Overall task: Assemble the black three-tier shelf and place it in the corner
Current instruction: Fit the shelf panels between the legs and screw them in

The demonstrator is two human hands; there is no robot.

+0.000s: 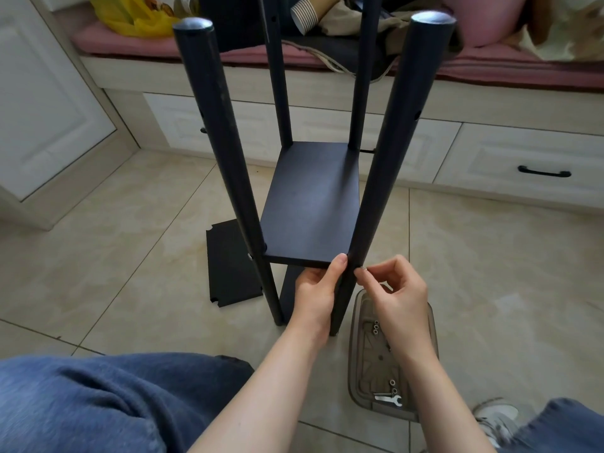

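Beige ceramic floor tiles [130, 197] run up to a cream window bench with drawers [294, 125], and the half-built black shelf frame stands on the floor in front of it, well short of any corner. Its 4 round black posts rise around 1 fitted black rectangular board [310, 204].

The left hand [315, 295] grips the near right post [389, 142] just under that board, thumb against the board's near right corner, probably to hold the joint lined up. The right hand [395, 289] pinches a small silvery fastener [362, 268] between thumb and forefinger against the post's outer side, seemingly starting it into its hole.

A loose black board with notched corners [228, 263] lies flat on the floor left of the frame, ready for another tier. A translucent grey plastic tray [432, 338] sits beneath the right hand, within easy reach, holding spare bolts [376, 326] and a small metal spanner [389, 399].
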